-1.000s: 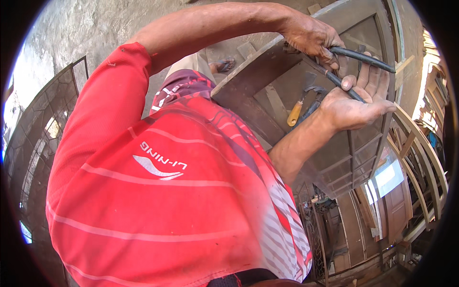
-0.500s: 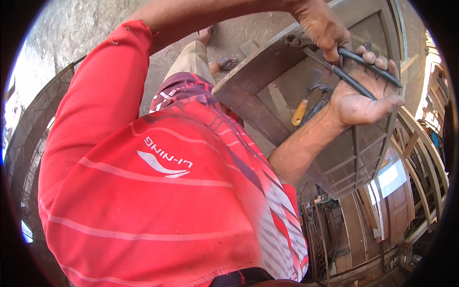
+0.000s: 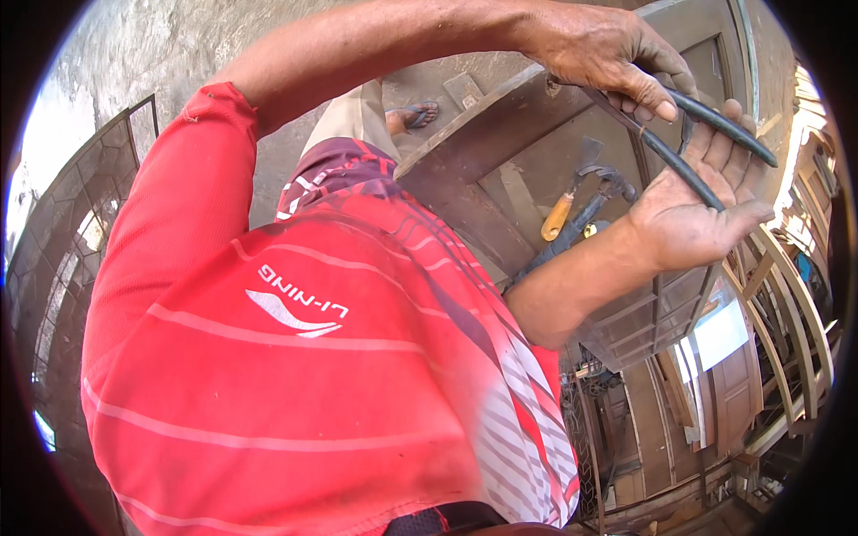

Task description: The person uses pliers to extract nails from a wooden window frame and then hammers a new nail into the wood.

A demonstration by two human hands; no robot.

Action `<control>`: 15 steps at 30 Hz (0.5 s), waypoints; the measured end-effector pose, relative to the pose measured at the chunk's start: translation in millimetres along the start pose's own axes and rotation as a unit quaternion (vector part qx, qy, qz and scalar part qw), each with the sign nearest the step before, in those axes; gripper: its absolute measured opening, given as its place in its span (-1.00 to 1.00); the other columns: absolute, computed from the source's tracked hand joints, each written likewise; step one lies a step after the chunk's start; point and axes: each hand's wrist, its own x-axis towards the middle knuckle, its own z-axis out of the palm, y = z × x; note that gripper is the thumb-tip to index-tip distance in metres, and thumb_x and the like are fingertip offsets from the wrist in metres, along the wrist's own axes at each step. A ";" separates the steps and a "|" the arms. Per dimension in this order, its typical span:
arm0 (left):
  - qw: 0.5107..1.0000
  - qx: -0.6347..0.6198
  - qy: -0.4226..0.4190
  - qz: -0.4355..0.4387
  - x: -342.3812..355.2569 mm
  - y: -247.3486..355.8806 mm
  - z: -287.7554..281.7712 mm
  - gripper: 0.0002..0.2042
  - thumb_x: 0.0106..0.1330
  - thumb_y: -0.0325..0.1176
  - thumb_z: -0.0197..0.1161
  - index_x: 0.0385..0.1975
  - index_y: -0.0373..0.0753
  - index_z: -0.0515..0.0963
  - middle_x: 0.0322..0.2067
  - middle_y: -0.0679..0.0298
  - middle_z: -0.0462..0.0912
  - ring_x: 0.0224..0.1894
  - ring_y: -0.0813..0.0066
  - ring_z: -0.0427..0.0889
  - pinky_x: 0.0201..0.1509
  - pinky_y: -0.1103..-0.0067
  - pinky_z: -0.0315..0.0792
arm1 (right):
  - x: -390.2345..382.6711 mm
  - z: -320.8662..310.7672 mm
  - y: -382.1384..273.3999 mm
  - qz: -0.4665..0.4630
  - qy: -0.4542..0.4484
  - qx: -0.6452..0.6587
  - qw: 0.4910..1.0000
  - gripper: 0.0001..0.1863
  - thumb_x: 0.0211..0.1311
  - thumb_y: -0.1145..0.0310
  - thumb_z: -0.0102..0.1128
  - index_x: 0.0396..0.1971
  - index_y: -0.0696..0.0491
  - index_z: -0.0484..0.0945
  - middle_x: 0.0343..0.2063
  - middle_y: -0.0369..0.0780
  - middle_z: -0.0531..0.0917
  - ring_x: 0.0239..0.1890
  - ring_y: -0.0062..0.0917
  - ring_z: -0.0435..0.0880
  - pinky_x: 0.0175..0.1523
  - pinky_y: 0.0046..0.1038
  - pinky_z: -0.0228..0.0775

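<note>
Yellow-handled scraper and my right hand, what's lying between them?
In the head view, the dark-handled hammer lies between the yellow-handled scraper and your right hand; how high the hand is above it, I can't tell.

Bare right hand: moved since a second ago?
Yes: the right hand has shifted rightward, farther from the yellow-handled flat-bladed tool on the brown wooden door.

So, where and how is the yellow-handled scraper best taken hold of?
Probably by its yellow handle, from the left: this rounded grip points toward the wearer's body, the wide blade away, and the hammer lies close along its right.
</note>
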 end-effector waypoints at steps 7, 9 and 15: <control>0.995 0.047 0.045 -0.078 -13.1 -12.3 10.3 -0.46 0.38 0.00 0.32 0.17 -0.33 0.57 -0.32 0.34 0.63 -0.25 0.61 0.54 -0.17 0.60 0.45 | -17.7 -4.2 -3.4 -0.011 -0.033 -0.017 0.999 -0.16 0.53 -0.17 -0.29 0.23 0.47 0.20 0.13 0.30 0.44 0.32 0.17 0.38 0.46 0.19 0.16; 0.999 0.023 0.011 -0.045 -8.7 -12.6 7.6 -0.55 0.42 -0.08 0.29 0.11 -0.31 0.59 -0.35 0.39 0.58 -0.29 0.66 0.49 -0.21 0.63 0.41 | -17.0 -6.5 -1.6 -0.011 -0.017 -0.018 1.000 -0.15 0.52 -0.19 -0.32 0.23 0.45 0.24 0.12 0.25 0.49 0.27 0.10 0.46 0.39 0.11 0.29; 0.998 -0.025 -0.046 0.029 -5.8 -20.0 -1.6 -0.68 0.49 -0.18 0.24 0.04 -0.28 0.61 -0.42 0.51 0.49 -0.35 0.76 0.41 -0.30 0.69 0.34 | -20.1 -7.4 0.1 -0.004 -0.019 0.012 1.000 -0.21 0.52 -0.16 -0.32 0.29 0.35 0.26 0.14 0.18 0.51 0.25 0.06 0.49 0.37 0.10 0.33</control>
